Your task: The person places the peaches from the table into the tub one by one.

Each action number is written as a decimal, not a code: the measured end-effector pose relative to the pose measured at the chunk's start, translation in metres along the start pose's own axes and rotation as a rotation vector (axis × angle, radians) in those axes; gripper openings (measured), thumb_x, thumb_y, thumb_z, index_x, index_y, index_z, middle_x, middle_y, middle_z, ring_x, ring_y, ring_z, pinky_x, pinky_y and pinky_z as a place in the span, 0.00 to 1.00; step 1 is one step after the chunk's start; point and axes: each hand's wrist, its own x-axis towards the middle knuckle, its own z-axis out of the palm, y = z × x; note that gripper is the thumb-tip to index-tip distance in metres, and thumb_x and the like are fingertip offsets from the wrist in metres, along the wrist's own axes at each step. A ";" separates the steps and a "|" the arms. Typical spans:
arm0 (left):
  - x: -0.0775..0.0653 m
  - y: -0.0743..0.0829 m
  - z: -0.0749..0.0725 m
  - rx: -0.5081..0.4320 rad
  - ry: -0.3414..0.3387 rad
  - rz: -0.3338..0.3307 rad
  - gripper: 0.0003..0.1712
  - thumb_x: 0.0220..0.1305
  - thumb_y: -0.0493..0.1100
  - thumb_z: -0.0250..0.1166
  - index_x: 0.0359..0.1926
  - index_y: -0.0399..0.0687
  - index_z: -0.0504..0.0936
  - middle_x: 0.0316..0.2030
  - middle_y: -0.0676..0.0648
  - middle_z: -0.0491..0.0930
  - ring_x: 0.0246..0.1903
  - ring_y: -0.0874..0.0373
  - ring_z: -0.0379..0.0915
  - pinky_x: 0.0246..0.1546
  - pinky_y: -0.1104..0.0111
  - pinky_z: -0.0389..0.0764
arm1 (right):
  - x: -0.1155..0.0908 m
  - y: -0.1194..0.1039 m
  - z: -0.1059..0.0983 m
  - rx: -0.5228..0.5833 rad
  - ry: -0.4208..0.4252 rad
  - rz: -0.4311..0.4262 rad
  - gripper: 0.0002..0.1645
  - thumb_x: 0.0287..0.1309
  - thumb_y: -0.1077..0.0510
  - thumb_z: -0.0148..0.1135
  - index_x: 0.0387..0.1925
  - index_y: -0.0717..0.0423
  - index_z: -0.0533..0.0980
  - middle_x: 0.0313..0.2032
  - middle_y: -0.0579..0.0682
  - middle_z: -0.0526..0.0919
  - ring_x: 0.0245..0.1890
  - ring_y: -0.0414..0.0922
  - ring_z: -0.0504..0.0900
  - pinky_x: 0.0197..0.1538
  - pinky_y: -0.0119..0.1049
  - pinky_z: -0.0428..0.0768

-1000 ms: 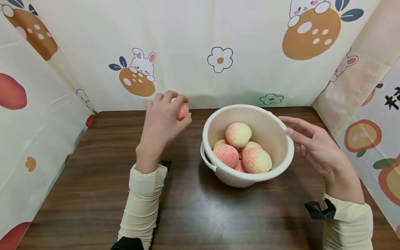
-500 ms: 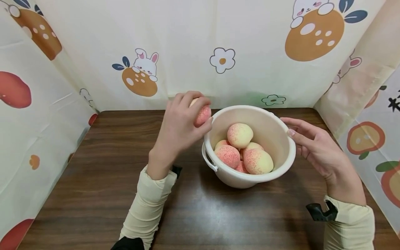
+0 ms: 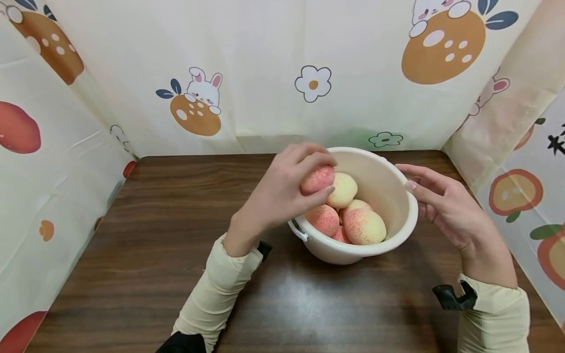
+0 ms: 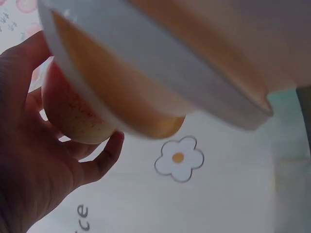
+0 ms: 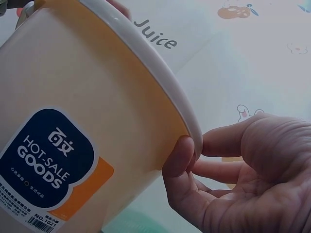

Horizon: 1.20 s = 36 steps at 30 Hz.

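My left hand (image 3: pixel 282 189) grips a pink and cream peach (image 3: pixel 319 179) above the left part of a white bucket (image 3: pixel 335 254). In the left wrist view its fingers curl round the held peach (image 4: pixel 77 114), close to the bucket's rim. Several more peaches (image 3: pixel 364 227) lie inside the bucket, some partly hidden under others. On the bucket's right side, my right hand (image 3: pixel 454 211) holds the rim. The right wrist view has thumb and finger of the right hand (image 5: pixel 238 174) pinching the rim, with a dark blue label (image 5: pixel 53 155) on the bucket's wall.
The bucket stands on a dark brown wooden table (image 3: pixel 145 245), toward its back right. Printed cloth (image 3: pixel 265 73) with rabbits, fruit and flowers rises along the back and both sides. A white handle (image 3: pixel 297 231) hangs at the bucket's left side.
My left hand has carried the peach rightward, from left of the bucket to above its left rim and opening. The right hand and the bucket have stayed in place.
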 end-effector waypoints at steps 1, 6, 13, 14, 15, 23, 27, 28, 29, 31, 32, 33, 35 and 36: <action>0.000 0.001 0.002 -0.006 -0.017 0.003 0.18 0.65 0.50 0.70 0.54 0.52 0.84 0.57 0.50 0.80 0.59 0.53 0.73 0.64 0.57 0.71 | 0.000 0.000 0.000 0.002 -0.002 0.001 0.25 0.77 0.66 0.52 0.71 0.56 0.71 0.52 0.47 0.86 0.42 0.39 0.89 0.36 0.34 0.88; 0.003 0.006 0.012 -0.076 -0.089 0.039 0.19 0.66 0.50 0.70 0.55 0.51 0.84 0.58 0.50 0.79 0.61 0.55 0.71 0.65 0.60 0.71 | -0.001 0.001 -0.002 -0.016 0.011 0.022 0.26 0.77 0.65 0.53 0.72 0.54 0.71 0.52 0.47 0.86 0.41 0.40 0.89 0.36 0.35 0.88; 0.010 0.004 0.025 -0.180 -0.235 0.150 0.16 0.65 0.42 0.68 0.54 0.46 0.84 0.56 0.50 0.79 0.62 0.58 0.71 0.71 0.70 0.65 | -0.002 0.005 -0.003 -0.007 0.004 0.023 0.26 0.77 0.66 0.51 0.72 0.54 0.71 0.51 0.47 0.86 0.38 0.40 0.88 0.34 0.33 0.87; 0.010 0.004 0.026 -0.160 -0.269 0.153 0.17 0.66 0.42 0.68 0.54 0.46 0.84 0.56 0.51 0.79 0.62 0.57 0.71 0.71 0.71 0.64 | -0.002 0.006 -0.003 -0.006 0.003 0.022 0.26 0.77 0.66 0.51 0.72 0.54 0.71 0.51 0.47 0.86 0.38 0.39 0.87 0.34 0.33 0.87; 0.011 0.004 0.027 -0.137 -0.302 0.154 0.17 0.66 0.43 0.68 0.55 0.47 0.84 0.57 0.50 0.79 0.62 0.57 0.71 0.72 0.71 0.64 | -0.003 0.006 -0.003 -0.004 0.004 0.020 0.25 0.77 0.66 0.51 0.71 0.54 0.71 0.51 0.47 0.86 0.38 0.39 0.87 0.34 0.33 0.87; 0.024 0.008 0.027 -0.059 -0.501 0.097 0.26 0.64 0.49 0.75 0.60 0.49 0.81 0.62 0.49 0.78 0.65 0.55 0.71 0.73 0.70 0.64 | 0.000 0.005 -0.004 0.026 -0.010 -0.002 0.26 0.77 0.67 0.50 0.72 0.56 0.71 0.50 0.48 0.87 0.38 0.40 0.89 0.34 0.33 0.87; 0.029 0.009 0.030 -0.059 -0.546 0.061 0.30 0.63 0.52 0.76 0.62 0.49 0.80 0.61 0.49 0.77 0.64 0.56 0.71 0.71 0.70 0.65 | 0.000 0.004 -0.004 0.025 -0.011 0.002 0.26 0.77 0.67 0.50 0.72 0.56 0.71 0.51 0.48 0.87 0.39 0.40 0.89 0.34 0.33 0.87; 0.029 0.009 0.031 -0.054 -0.551 0.058 0.30 0.63 0.52 0.76 0.62 0.49 0.80 0.61 0.49 0.77 0.64 0.56 0.71 0.71 0.70 0.65 | 0.000 0.004 -0.004 0.024 -0.011 0.001 0.26 0.77 0.67 0.50 0.72 0.56 0.71 0.51 0.48 0.87 0.39 0.40 0.89 0.34 0.33 0.87; 0.030 0.008 0.031 -0.054 -0.556 0.060 0.30 0.63 0.52 0.76 0.62 0.49 0.80 0.61 0.49 0.77 0.64 0.56 0.71 0.71 0.70 0.65 | 0.000 0.004 -0.004 0.022 -0.013 -0.001 0.26 0.77 0.67 0.50 0.72 0.56 0.70 0.51 0.48 0.87 0.39 0.40 0.89 0.34 0.33 0.87; 0.030 0.008 0.031 -0.057 -0.549 0.069 0.28 0.65 0.53 0.74 0.62 0.49 0.80 0.60 0.49 0.77 0.64 0.56 0.71 0.71 0.71 0.65 | 0.000 0.003 -0.004 0.017 -0.013 -0.003 0.26 0.77 0.67 0.50 0.72 0.56 0.70 0.52 0.49 0.86 0.40 0.40 0.89 0.34 0.33 0.87; 0.029 0.008 0.031 -0.062 -0.542 0.069 0.27 0.66 0.53 0.73 0.62 0.50 0.80 0.60 0.49 0.78 0.64 0.57 0.71 0.71 0.71 0.65 | 0.000 0.003 -0.004 0.016 -0.013 -0.003 0.26 0.77 0.67 0.50 0.72 0.56 0.70 0.52 0.49 0.86 0.40 0.40 0.89 0.34 0.33 0.87; 0.028 0.008 0.030 -0.071 -0.528 0.069 0.25 0.67 0.53 0.72 0.61 0.50 0.80 0.60 0.50 0.78 0.63 0.57 0.71 0.70 0.72 0.65 | 0.000 0.003 -0.004 0.014 -0.013 -0.004 0.26 0.77 0.67 0.50 0.72 0.56 0.70 0.51 0.48 0.86 0.40 0.40 0.89 0.34 0.33 0.87; 0.025 0.006 0.028 -0.085 -0.478 0.079 0.22 0.70 0.52 0.69 0.60 0.50 0.81 0.59 0.51 0.79 0.63 0.57 0.71 0.70 0.72 0.65 | 0.000 0.003 -0.003 0.010 -0.014 -0.004 0.26 0.77 0.67 0.50 0.72 0.56 0.70 0.51 0.48 0.86 0.41 0.40 0.88 0.35 0.33 0.87; 0.023 0.005 0.026 -0.101 -0.445 0.079 0.20 0.72 0.51 0.68 0.60 0.49 0.81 0.58 0.51 0.79 0.63 0.57 0.71 0.70 0.72 0.65 | 0.000 0.003 -0.003 0.010 -0.013 -0.004 0.26 0.77 0.67 0.50 0.72 0.56 0.71 0.51 0.48 0.86 0.41 0.40 0.88 0.35 0.33 0.87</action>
